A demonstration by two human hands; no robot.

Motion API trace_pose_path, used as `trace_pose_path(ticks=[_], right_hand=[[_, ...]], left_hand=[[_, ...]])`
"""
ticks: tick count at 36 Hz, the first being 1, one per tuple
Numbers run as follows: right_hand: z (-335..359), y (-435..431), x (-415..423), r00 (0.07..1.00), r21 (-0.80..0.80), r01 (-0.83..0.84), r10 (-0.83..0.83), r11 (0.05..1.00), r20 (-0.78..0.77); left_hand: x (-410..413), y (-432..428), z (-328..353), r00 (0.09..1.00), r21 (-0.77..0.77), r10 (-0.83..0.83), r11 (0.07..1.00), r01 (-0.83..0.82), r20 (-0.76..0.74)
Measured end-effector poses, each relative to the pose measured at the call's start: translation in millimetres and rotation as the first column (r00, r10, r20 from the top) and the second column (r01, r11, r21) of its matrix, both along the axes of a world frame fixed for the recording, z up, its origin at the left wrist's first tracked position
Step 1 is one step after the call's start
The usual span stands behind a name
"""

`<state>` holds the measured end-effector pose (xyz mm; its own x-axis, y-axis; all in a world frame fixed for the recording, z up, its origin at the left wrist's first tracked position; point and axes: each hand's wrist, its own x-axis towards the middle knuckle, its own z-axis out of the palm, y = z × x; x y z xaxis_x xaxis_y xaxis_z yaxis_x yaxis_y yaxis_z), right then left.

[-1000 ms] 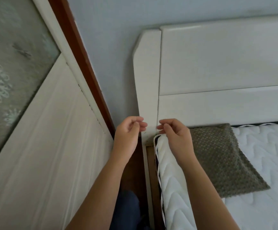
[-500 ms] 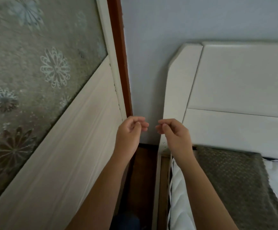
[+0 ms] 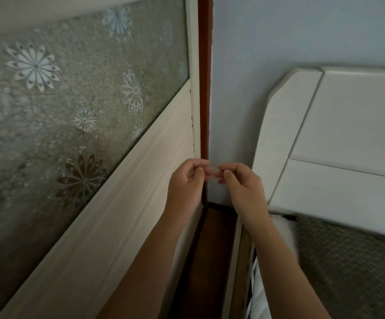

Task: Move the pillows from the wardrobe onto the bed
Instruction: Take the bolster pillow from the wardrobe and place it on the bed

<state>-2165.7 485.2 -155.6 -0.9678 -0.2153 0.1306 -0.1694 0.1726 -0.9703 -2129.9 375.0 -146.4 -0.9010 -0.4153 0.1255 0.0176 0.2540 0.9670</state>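
Hovering before the wardrobe door [image 3: 108, 226], left hand [image 3: 186, 183] and right hand [image 3: 242, 187] curl empty, close together; one grey pillow [image 3: 347, 268] lies on the bed [image 3: 359, 125], any others apparently left to fetch.

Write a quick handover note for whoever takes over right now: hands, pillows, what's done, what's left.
Left hand and right hand: both raised between wardrobe and bed, fingers curled, no grip on anything.
Wardrobe door, with flowered frosted glass, looks closed, so its inside is hidden.
One grey dotted pillow lies at the head of the bed.
Done: that one pillow, judging by where it lies.
Left: open the wardrobe and carry any remaining pillows to the bed. How many remain cannot be told.
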Motion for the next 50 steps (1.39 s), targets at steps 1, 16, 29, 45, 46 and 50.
trace_pose_path(ticks=[1, 16, 29, 45, 46, 50], right_hand=[[1, -1, 5, 1.0, 0.007, -0.003, 0.003, 1.0, -0.002], [4, 25, 116, 0.993, -0.021, 0.114, -0.115, 0.993, -0.015], [-3, 38, 188, 0.99, -0.008, 0.137, -0.137, 0.991, 0.037], [43, 25, 149, 0.993, -0.033, 0.092, -0.094, 0.995, -0.071], [46, 25, 151, 0.992, -0.033, 0.093, -0.096, 0.995, -0.082], [46, 26, 172, 0.993, -0.006, 0.08, -0.081, 0.997, -0.091]], left_hand=[[4, -1, 0, 1.0, 0.006, 0.003, 1.0, -0.003, -0.001], [114, 7, -12, 1.0, 0.095, -0.023, 0.995, 0.022, 0.008], [189, 9, -17, 1.0, 0.108, -0.012, 0.994, 0.009, 0.028], [171, 14, 25, 0.996, -0.033, -0.085, 0.996, 0.083, -0.035], [173, 13, 27, 0.996, -0.03, -0.085, 0.996, 0.083, -0.042], [187, 10, 32, 0.993, -0.03, -0.086, 0.996, 0.084, -0.082]])
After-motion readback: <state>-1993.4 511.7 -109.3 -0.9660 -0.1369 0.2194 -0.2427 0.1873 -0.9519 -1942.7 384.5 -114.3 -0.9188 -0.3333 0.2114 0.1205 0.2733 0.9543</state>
